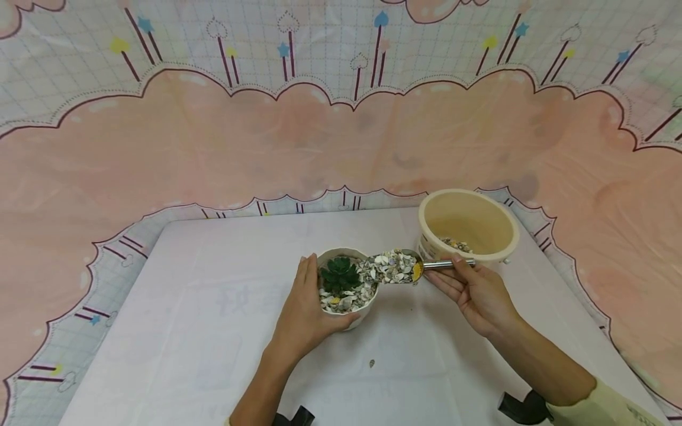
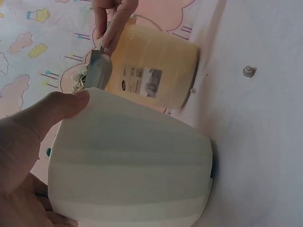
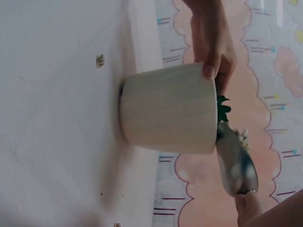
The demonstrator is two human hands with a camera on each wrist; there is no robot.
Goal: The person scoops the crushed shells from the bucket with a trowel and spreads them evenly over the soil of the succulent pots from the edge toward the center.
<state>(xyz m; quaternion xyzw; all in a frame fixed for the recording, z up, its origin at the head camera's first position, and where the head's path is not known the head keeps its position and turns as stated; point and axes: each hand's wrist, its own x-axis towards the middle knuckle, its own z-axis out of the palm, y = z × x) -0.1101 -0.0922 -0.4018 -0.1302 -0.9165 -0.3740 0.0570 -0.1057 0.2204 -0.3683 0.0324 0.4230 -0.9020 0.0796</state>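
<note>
A white flower pot (image 2: 132, 151) stands on the table, holding a dark green succulent (image 1: 339, 276) bedded in pale shell bits and pebbles. My left hand (image 1: 306, 313) grips it from the left, thumb and fingers spread round the rim. In my right hand (image 1: 482, 296), the thumb and fingers pinch the handle of a metal scoop (image 3: 236, 165). Heaped in the scoop are shell bits (image 1: 393, 267), with a yellow piece near the handle. The scoop's front lip lies over the pot's right rim, beside the succulent.
Behind my right hand stands a cream bucket (image 1: 469, 219) with more shell bits at its bottom. One small spiral shell (image 2: 248, 71) lies on the white table (image 1: 213, 343) in front of the pot. A patterned cloth (image 1: 319, 142) hangs behind the table.
</note>
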